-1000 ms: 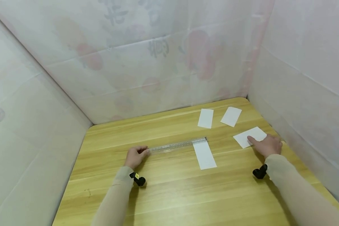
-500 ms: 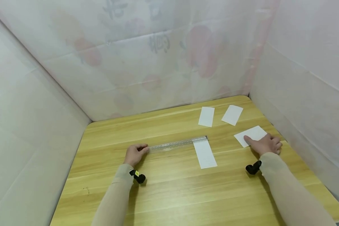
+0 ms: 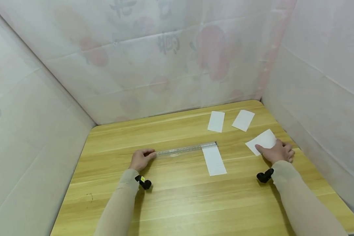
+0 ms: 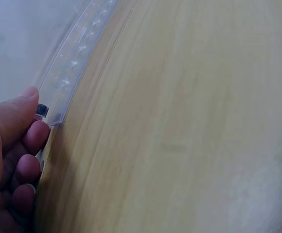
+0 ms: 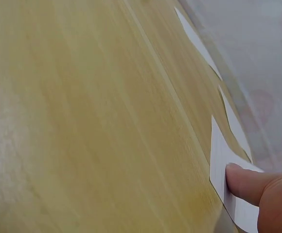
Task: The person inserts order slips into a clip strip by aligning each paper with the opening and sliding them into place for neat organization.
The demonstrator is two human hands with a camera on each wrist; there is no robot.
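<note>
Where the table (image 3: 180, 203) is bounded on the left, a pale left sheet (image 3: 17, 157) is hung as a wall. The left arm is covered by a beige sleeve (image 3: 118, 203), and a black camera (image 3: 143, 183) with a yellow patch is worn at the wrist. By the left hand (image 3: 141, 160) the left end of a clear ruler (image 3: 183, 150) is gripped: it is clamped between thumb and forefinger, and the other fingers are seen curled in the left wrist view. Just beside the thumb, a small dark mark is shown at the ruler's end. The ruler is laid slantwise on the table, its right end placed farther from the person and set across the top end of a white strip (image 3: 214, 162). The rest of the strip is stretched toward the person. Beyond the ruler, near the table's far edge, a first card (image 3: 216, 121) and a second card (image 3: 243, 120) are laid, both white, with a gap between them. Farther right and nearer, a third card (image 3: 265, 139) is pinched by the right hand (image 3: 277, 152): the thumb is pressed on its face, the card is bent, and how the fingertips are placed underneath cannot be told. On the far right, the table is bordered by a pale right sheet (image 3: 327, 98)
</note>
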